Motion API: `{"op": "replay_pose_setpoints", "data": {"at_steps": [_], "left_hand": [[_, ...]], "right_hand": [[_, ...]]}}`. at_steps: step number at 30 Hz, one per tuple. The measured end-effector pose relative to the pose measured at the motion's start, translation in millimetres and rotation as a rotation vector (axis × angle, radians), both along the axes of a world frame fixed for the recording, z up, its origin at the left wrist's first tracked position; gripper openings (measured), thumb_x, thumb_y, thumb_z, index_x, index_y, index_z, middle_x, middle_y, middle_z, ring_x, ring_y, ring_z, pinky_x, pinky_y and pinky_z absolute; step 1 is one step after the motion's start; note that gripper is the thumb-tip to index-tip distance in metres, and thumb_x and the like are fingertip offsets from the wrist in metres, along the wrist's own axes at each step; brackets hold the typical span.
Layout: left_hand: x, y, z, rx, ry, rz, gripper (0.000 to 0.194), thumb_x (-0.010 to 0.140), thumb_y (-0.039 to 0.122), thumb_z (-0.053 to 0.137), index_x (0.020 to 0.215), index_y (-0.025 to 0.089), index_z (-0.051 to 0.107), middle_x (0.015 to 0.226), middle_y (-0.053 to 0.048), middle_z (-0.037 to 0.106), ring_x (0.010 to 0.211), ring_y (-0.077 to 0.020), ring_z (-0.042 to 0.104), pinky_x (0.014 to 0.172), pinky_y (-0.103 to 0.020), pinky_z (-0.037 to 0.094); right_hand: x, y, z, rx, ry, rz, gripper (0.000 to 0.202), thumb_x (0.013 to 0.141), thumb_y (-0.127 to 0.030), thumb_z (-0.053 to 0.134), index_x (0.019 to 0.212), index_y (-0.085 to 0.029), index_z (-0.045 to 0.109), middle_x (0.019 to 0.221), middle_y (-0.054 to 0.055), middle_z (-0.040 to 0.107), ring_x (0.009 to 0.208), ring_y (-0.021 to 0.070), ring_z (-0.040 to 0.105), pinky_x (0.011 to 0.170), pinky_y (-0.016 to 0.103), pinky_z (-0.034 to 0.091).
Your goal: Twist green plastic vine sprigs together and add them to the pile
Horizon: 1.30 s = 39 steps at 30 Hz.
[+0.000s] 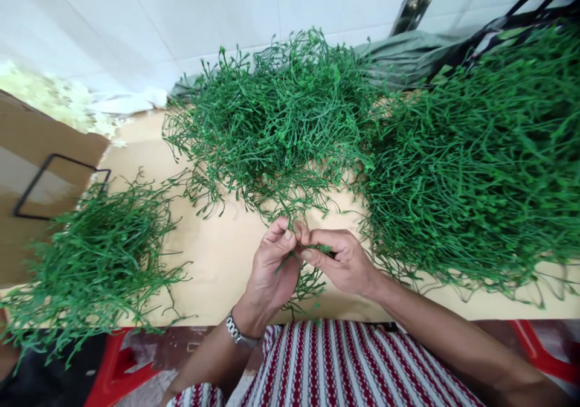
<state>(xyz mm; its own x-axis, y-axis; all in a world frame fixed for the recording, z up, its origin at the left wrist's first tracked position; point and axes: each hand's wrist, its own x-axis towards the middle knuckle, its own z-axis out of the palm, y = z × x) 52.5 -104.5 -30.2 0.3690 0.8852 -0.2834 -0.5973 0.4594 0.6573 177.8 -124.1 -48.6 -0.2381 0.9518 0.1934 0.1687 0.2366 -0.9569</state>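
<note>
Near the table's front edge, my left hand [276, 265], with a metal watch on its wrist, pinches thin green stems between thumb and fingers. My right hand [342, 259] meets it from the right, its thumb and forefinger closed on a green stem piece. The fingertips of both hands nearly touch. Beyond them spreads a loose heap of green stems [281, 117] with small buds at the tips. A few short stems [308, 283] lie beneath and between my hands. A larger green pile [475, 165] fills the right side.
A smaller green pile [104, 250] lies at the left, overhanging the front edge of the table [212, 262]. Behind it are a cardboard box [49, 135] and a black wire frame [34, 183]. Pale yellow flowers [58, 96] sit at the back left. Red stools [113, 371] are below.
</note>
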Motion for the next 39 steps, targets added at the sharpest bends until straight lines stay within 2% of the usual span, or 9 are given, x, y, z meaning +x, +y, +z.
{"op": "replay_pose_setpoints", "data": {"at_steps": [6, 14, 19, 23, 28, 31, 33, 36, 39], "left_hand": [[1.1, 6.4, 0.6, -0.036, -0.012, 0.039, 0.022, 0.069, 0.019, 0.064, 0.062, 0.017, 0.043, 0.047, 0.006, 0.028, 0.047, -0.0074, 0.029, 0.049, -0.02, 0.028], [-5.8, 18.5, 8.4, 0.04, -0.053, 0.051, 0.013, 0.068, 0.018, 0.064, 0.066, 0.017, 0.051, 0.069, 0.0, 0.051, 0.073, -0.0142, 0.053, 0.076, -0.032, 0.044], [-2.3, 20.8, 11.2, 0.127, -0.049, 0.043, 0.011, 0.066, 0.017, 0.065, 0.066, 0.017, 0.054, 0.073, -0.001, 0.058, 0.077, -0.0153, 0.057, 0.082, -0.034, 0.043], [6.2, 19.2, 11.7, 0.178, 0.004, 0.069, 0.008, 0.063, 0.015, 0.068, 0.064, 0.019, 0.061, 0.075, 0.0, 0.06, 0.079, -0.0141, 0.057, 0.077, -0.028, 0.043], [5.1, 22.6, 16.6, 0.369, 0.244, -0.082, 0.01, 0.065, 0.016, 0.068, 0.074, 0.018, 0.068, 0.087, -0.002, 0.06, 0.083, -0.0141, 0.055, 0.075, -0.025, 0.042], [-7.6, 23.8, 18.8, 0.583, 0.48, 0.019, 0.019, 0.074, 0.02, 0.062, 0.092, 0.02, 0.064, 0.094, -0.004, 0.06, 0.09, -0.0164, 0.053, 0.079, -0.028, 0.041], [-14.8, 20.2, 17.2, 0.772, 0.731, 0.09, 0.011, 0.077, 0.02, 0.058, 0.087, 0.019, 0.062, 0.088, -0.004, 0.059, 0.087, -0.0163, 0.052, 0.078, -0.029, 0.04], [-15.7, 10.4, 9.2, 1.03, 1.086, 0.005, 0.006, 0.076, 0.018, 0.059, 0.081, 0.016, 0.059, 0.08, -0.005, 0.058, 0.081, -0.0178, 0.051, 0.074, -0.031, 0.039], [-8.6, 4.0, -0.6, 1.133, 1.204, -0.009, 0.002, 0.077, 0.015, 0.055, 0.078, 0.014, 0.057, 0.073, -0.005, 0.058, 0.074, -0.0172, 0.05, 0.07, -0.031, 0.038]], "right_hand": [[-1.1, -0.9, 0.5, 0.207, -0.077, 0.094, 0.018, 0.085, -0.021, 0.046, 0.068, -0.017, 0.049, 0.061, -0.001, 0.046, 0.057, 0.0095, 0.042, 0.056, 0.022, 0.035], [30.1, 2.8, 9.2, 0.24, -0.223, -0.015, 0.018, 0.09, -0.026, 0.038, 0.078, -0.017, 0.048, 0.093, 0.009, 0.048, 0.09, 0.0174, 0.047, 0.077, 0.031, 0.039], [26.3, -2.2, 5.2, 0.074, -0.133, -0.085, 0.019, 0.092, -0.028, 0.036, 0.082, -0.018, 0.049, 0.066, -0.001, 0.048, 0.057, 0.01, 0.045, 0.056, 0.022, 0.038], [7.9, -1.8, 3.5, -0.001, -0.152, -0.073, 0.016, 0.086, -0.028, 0.047, 0.097, -0.018, 0.053, 0.07, -0.001, 0.053, 0.054, 0.008, 0.045, 0.052, 0.019, 0.036], [5.6, 7.0, 2.3, 0.003, -0.052, -0.123, 0.008, 0.082, -0.021, 0.05, 0.077, -0.017, 0.054, 0.066, -0.002, 0.051, 0.059, 0.0086, 0.045, 0.055, 0.019, 0.037], [14.1, 10.5, 4.5, -0.064, -0.002, -0.211, 0.021, 0.079, -0.029, 0.056, 0.065, -0.017, 0.048, 0.058, -0.003, 0.043, 0.054, 0.0077, 0.038, 0.05, 0.018, 0.033], [17.8, 11.2, 6.7, -0.128, 0.056, -0.244, 0.027, 0.078, -0.035, 0.059, 0.063, -0.017, 0.045, 0.057, -0.004, 0.04, 0.052, 0.0068, 0.034, 0.047, 0.017, 0.03], [17.1, 10.9, 9.8, -0.182, 0.149, -0.251, 0.03, 0.078, -0.041, 0.059, 0.066, -0.017, 0.045, 0.06, -0.003, 0.043, 0.048, 0.0055, 0.031, 0.042, 0.017, 0.025], [13.6, 10.4, 12.5, -0.188, 0.179, -0.216, 0.03, 0.078, -0.042, 0.058, 0.066, -0.017, 0.045, 0.059, -0.003, 0.043, 0.048, 0.0055, 0.032, 0.043, 0.017, 0.026]]}}
